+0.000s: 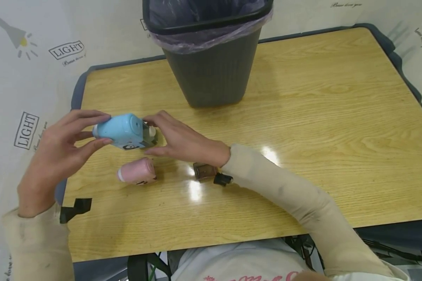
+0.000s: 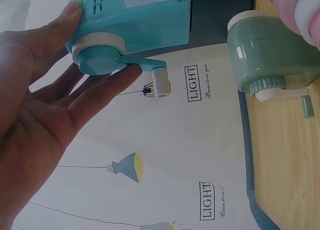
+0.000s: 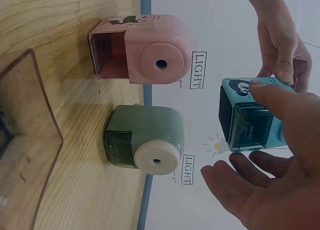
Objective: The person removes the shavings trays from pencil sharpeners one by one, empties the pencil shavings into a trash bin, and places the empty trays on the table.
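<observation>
My left hand (image 1: 61, 142) holds a light-blue pencil sharpener (image 1: 121, 128) tilted above the table, thumb and fingers at its crank end (image 2: 100, 60). Its dark see-through drawer (image 3: 250, 125) faces my right hand (image 1: 183, 136). The right thumb overlaps the panda-printed side, and the fingers spread just below the drawer end. On the table lies a pink pencil sharpener (image 3: 157, 57), with an open slot where a drawer fits. A green pencil sharpener (image 3: 150, 135) stands beside it, mostly hidden in the head view behind the blue one and my right hand.
A brown see-through drawer (image 1: 204, 171) lies on the wooden table (image 1: 320, 117) beside my right wrist. At the back of the table stands a dark bin (image 1: 214, 74) with a purple liner. Printed wall covering (image 1: 67, 50) rises behind the table's left edge.
</observation>
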`<state>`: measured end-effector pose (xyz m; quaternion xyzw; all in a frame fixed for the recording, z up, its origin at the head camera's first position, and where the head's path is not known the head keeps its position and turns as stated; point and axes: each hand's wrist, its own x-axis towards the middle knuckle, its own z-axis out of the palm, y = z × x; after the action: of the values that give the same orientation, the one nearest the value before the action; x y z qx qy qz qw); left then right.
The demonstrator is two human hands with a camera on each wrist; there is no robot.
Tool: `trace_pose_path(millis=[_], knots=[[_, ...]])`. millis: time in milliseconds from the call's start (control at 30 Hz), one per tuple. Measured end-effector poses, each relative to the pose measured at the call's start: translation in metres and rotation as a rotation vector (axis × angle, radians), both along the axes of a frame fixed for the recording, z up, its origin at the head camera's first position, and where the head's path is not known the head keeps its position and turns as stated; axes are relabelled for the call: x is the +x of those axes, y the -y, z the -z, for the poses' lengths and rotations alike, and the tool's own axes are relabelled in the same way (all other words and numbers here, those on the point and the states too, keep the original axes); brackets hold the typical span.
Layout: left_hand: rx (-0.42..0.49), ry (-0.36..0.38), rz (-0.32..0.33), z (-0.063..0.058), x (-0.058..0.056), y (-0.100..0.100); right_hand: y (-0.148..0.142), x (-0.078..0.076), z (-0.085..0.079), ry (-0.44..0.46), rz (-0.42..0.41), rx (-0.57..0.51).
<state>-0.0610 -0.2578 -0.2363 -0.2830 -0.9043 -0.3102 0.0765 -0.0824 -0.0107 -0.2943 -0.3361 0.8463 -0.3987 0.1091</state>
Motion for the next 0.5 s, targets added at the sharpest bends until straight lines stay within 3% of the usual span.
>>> trace_pose_path(millis=[200, 500], knots=[[0.02, -0.005, 0.01, -0.001, 0.001, -0.001, 0.004, -0.001, -0.003, -0.045, 0.018, 0.004], [0.009, -0.002, 0.021, 0.0, 0.001, -0.003, 0.011, -0.002, -0.006, 0.0, 0.079, 0.029]])
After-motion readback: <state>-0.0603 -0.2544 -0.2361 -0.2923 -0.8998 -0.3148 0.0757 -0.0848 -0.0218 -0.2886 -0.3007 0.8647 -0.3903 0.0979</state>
